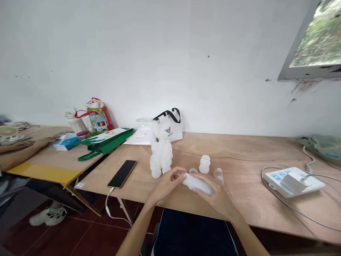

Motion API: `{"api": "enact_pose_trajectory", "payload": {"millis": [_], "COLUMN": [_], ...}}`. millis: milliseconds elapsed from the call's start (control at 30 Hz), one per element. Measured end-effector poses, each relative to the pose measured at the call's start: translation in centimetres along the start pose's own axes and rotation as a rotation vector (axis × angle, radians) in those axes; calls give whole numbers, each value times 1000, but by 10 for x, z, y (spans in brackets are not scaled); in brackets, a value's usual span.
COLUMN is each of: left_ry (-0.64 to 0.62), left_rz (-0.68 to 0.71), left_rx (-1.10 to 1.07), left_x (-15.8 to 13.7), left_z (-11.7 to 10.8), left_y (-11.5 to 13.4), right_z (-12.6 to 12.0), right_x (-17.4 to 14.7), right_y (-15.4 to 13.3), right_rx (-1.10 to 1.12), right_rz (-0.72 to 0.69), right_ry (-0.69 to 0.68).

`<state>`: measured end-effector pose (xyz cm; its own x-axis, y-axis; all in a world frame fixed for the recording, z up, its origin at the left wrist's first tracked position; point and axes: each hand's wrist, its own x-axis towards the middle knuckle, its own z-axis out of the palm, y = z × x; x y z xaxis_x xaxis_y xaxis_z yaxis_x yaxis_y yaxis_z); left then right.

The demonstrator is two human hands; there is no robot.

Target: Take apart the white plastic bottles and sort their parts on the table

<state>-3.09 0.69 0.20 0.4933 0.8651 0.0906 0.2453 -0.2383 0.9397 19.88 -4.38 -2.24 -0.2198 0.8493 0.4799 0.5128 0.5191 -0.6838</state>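
A white translucent plastic bottle (199, 186) lies on its side just above the table's front edge, its narrower end toward the left. My right hand (216, 193) is wrapped round its body. At the narrow end, the fingers of my left hand (170, 182) pinch the bottle; whether a cap sits under them I cannot tell. Behind it, a small white bottle (204, 164) stands upright with its mouth uncovered. A clear round lid (193, 171) lies behind my hands, and more clear lids (218, 173) lie to the right. Several white bottles (161, 156) stand bunched together on the left.
A phone (122, 173) on a cable lies at the left. A white bag (170, 129) and a plastic packet (142, 133) rest against the wall. A white power strip (293, 181) with cords occupies the right. A person's arms (26, 149) rest on the neighbouring table.
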Motion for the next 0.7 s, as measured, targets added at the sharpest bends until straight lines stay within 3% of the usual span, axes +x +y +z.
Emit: {"api": "enact_pose_trajectory", "payload": {"millis": [200,533,700], "left_ry": [-119,-65,-50], "left_rz": [65,19,59], "left_rx": [-40,-2,-36], "left_x": [0,-2,-2], "left_z": [-6,-3,0], "left_y": [4,8,10], "right_z": [-1,-4,-7], "right_x": [2,2,3], "right_y": [2,-3,-8], "right_rx": [58,160,205], "right_rz": [-9,119,194], "right_ry": [-27,-57,-76]}}
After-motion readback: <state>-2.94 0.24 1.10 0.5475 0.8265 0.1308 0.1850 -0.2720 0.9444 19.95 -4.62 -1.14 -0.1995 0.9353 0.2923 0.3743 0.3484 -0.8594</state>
